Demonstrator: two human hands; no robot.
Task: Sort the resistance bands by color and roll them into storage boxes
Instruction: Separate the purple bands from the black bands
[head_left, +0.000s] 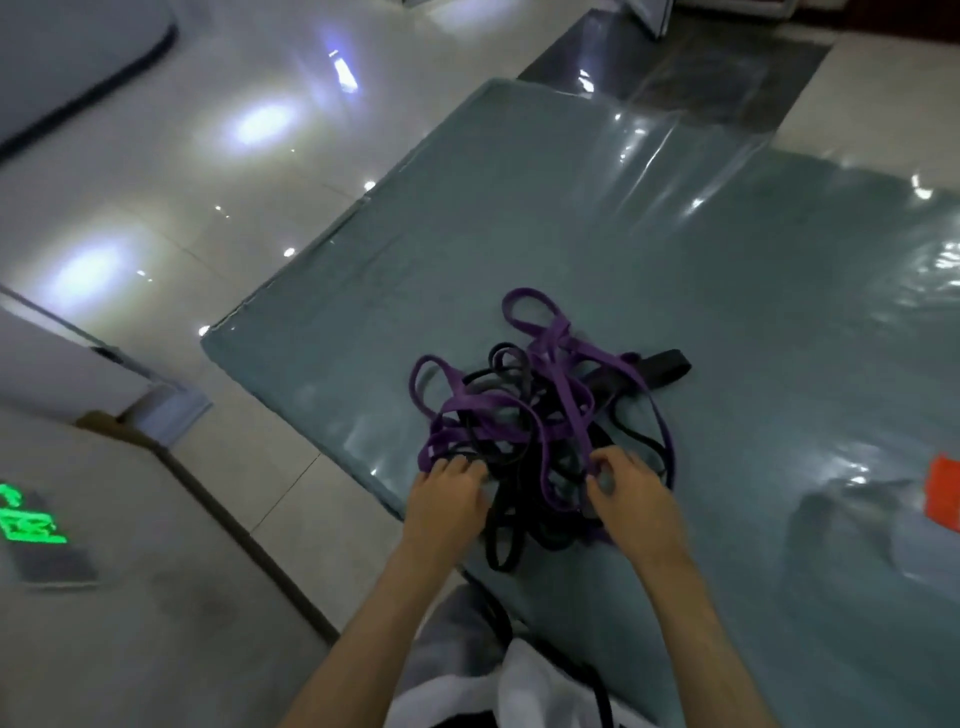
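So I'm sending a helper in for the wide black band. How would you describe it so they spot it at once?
Find the grey-green mat on the tiled floor, then the tangle of purple and black bands near its front edge. The wide black band sticks out of the tangle's far right side, away from both hands. It is a flat, broad strap, while the other black bands are thin cords.

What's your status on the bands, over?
Left hand and right hand both gripping purple bands. Purple and black bands in one tangle on mat. No boxes in view.
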